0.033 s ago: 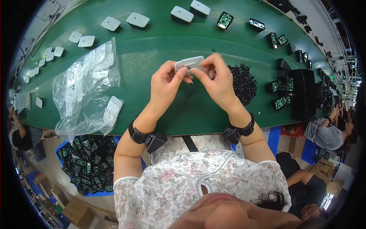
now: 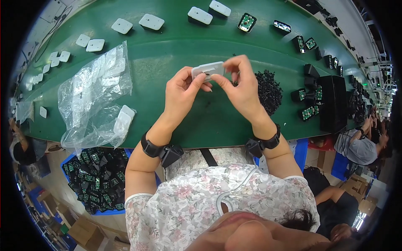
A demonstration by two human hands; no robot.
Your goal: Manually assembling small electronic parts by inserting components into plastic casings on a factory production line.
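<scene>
From my remote seat I see the left hand (image 2: 181, 90) clamped on a pale, flat plastic cover with rounded corners (image 2: 209, 68), pinched between thumb and fingers and held tilted above the table. The right hand (image 2: 243, 85) has its thumb at the near edge of that cover, with its bent fingers at the right end; I cannot tell whether they grip it. A small dark piece shows on the cover beside the thumbs, too small for me to make out.

I see 2 black wrist straps (image 2: 272, 141), 1 on each forearm, each with a dark block attached. Just beyond the right hand lies a loose pile of tiny black parts (image 2: 272, 90) on the glossy green tabletop (image 2: 167, 48). Further right, black housings with green circuit boards (image 2: 310, 112) lie near a tall black box (image 2: 333, 104).

To my left, a crumpled clear plastic bag (image 2: 90, 123) holds more pale covers. Along the far side I see black housings topped with pale covers (image 2: 200, 15). Below the table edge, a blue crate (image 2: 109, 212) brims with dark housings and green boards.
</scene>
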